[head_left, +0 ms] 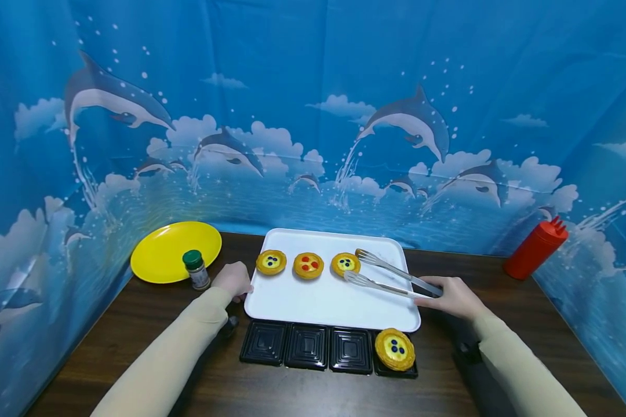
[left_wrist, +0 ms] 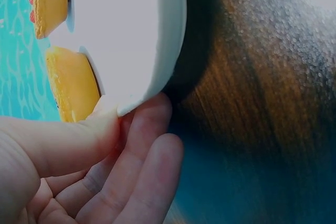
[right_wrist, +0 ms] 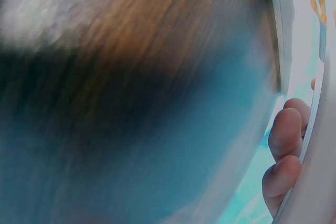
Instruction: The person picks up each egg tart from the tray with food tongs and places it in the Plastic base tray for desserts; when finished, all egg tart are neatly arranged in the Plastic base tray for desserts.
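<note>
With thumb above and fingers below, my left hand (head_left: pixel 232 281) pinches the left rim of a white tray (head_left: pixel 292 304). In the left wrist view the thumb (left_wrist: pixel 79 142) presses on that rim close to a tart (left_wrist: pixel 73 85). My right hand (head_left: pixel 454 296) grips metal tongs (head_left: pixel 396 272) near their hinged end, at the tray's right side. Spread apart, the tongs' two tips sit on either side of the right blueberry tart (head_left: pixel 344 263). A strawberry-topped tart (head_left: pixel 308 266) and another blueberry tart (head_left: pixel 271 262) lie to its left. In the right wrist view, fingertips (right_wrist: pixel 286 132) show beside a tongs arm.
In front of the tray, several black square trays (head_left: pixel 308 346) stand in a row; the rightmost bears a larger blueberry tart (head_left: pixel 395 349). A yellow plate (head_left: pixel 162 252) and green-capped jar (head_left: pixel 196 269) are at left, a red squeeze bottle (head_left: pixel 534 249) at right. A dolphin-print curtain (head_left: pixel 302 116) hangs behind.
</note>
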{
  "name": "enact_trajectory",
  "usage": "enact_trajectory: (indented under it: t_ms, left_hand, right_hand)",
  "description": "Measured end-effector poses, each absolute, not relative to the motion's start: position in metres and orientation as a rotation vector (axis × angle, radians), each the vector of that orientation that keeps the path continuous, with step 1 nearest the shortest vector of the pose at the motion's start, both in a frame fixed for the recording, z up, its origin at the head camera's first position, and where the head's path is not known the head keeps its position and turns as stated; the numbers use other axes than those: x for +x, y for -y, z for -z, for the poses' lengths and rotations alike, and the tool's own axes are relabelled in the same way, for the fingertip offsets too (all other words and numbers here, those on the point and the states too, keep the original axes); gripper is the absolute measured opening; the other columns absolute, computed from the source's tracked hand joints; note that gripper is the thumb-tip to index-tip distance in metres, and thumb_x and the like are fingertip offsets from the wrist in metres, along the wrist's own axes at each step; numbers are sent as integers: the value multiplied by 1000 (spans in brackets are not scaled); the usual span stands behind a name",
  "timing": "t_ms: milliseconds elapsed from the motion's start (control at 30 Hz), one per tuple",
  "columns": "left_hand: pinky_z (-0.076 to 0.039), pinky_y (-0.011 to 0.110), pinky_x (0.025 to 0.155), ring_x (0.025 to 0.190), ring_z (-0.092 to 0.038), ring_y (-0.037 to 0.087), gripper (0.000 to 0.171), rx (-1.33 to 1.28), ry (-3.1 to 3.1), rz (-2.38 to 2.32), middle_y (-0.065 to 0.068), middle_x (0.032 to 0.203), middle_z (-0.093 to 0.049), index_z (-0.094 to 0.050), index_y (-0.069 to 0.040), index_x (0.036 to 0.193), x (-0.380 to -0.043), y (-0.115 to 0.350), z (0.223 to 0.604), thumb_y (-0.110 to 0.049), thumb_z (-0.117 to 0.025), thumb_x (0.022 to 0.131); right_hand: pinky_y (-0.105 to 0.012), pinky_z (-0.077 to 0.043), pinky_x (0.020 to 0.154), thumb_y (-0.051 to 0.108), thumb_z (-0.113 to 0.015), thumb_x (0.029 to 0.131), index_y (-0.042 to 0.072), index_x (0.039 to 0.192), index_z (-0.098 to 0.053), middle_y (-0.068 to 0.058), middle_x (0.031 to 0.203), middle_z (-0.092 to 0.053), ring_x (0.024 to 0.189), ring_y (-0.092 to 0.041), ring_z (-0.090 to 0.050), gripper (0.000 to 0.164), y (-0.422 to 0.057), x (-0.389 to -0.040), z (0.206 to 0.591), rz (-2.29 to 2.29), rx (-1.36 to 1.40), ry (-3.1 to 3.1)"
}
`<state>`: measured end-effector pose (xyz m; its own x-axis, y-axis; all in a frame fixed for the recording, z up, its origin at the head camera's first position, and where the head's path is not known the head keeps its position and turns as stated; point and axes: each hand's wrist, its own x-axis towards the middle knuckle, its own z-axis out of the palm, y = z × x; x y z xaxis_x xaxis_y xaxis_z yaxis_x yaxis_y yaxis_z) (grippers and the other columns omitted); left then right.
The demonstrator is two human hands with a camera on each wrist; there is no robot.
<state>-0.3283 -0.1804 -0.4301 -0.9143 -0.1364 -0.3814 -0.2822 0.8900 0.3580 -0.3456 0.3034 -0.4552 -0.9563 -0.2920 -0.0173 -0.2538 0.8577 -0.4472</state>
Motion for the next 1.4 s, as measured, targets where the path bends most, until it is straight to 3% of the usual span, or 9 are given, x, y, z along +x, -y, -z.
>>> enact_trajectory:
  t_ms: [333,1100,1400]
  left_hand:
    - [-52,27,59,62,-61,20,14,-327,-2702,-585,9,68,-63,-67,2,90,-329,180,429,-11,-68,87]
    - [-51,26,57,60,-61,20,13,-292,-2737,-563,8,66,-62,-66,2,86,-324,178,430,-11,-68,86]
    - [-52,28,59,60,-61,20,14,-291,-2743,-563,8,67,-62,-67,2,88,-327,180,432,-12,-69,86]
  right_hand:
    - [-50,-52,83,59,-71,74,5,125,-61,-18,118,-64,93,-24,-59,75,-300,-347,457,680,-435,-2937]
    - [-39,-54,73,54,-72,76,6,125,-61,-16,113,-65,84,-20,-54,71,-310,-334,453,753,-361,-2943]
    - [-29,-48,66,52,-73,75,7,126,-61,-11,107,-66,81,-20,-51,69,-314,-315,443,788,-320,-2912]
